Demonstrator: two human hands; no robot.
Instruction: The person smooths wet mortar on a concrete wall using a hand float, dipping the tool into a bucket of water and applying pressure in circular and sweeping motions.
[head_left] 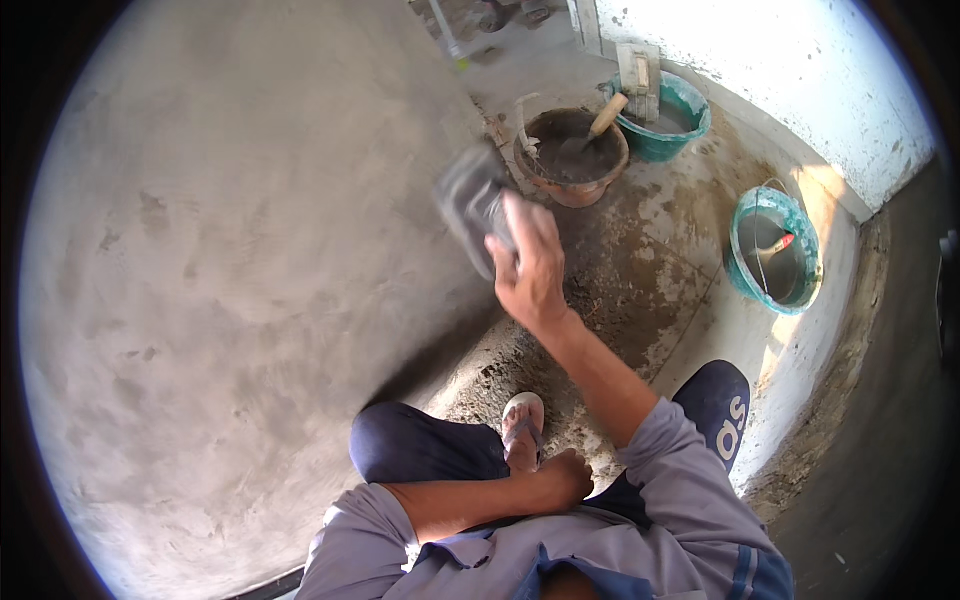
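My right hand (533, 262) is wrapped round a grey plastering float (470, 200), blurred by motion. The float is against or close to the edge of the grey plastered wall (250, 220); I cannot tell whether it touches. My left hand (562, 482) is curled into a fist over my lap, with nothing seen in it. Beyond the right hand stands a brown tub (572, 190) of wet grey mortar, with a wooden-handled trowel (608, 115) stuck in it.
Behind the tub, a green basin (660, 145) of grey water has a pale block-like tool (640, 75) resting at its rim. A green bucket (738, 265) with a brush (775, 247) stands at the right. Mortar spatters the floor (640, 270). A white wall (770, 70) bounds the far right.
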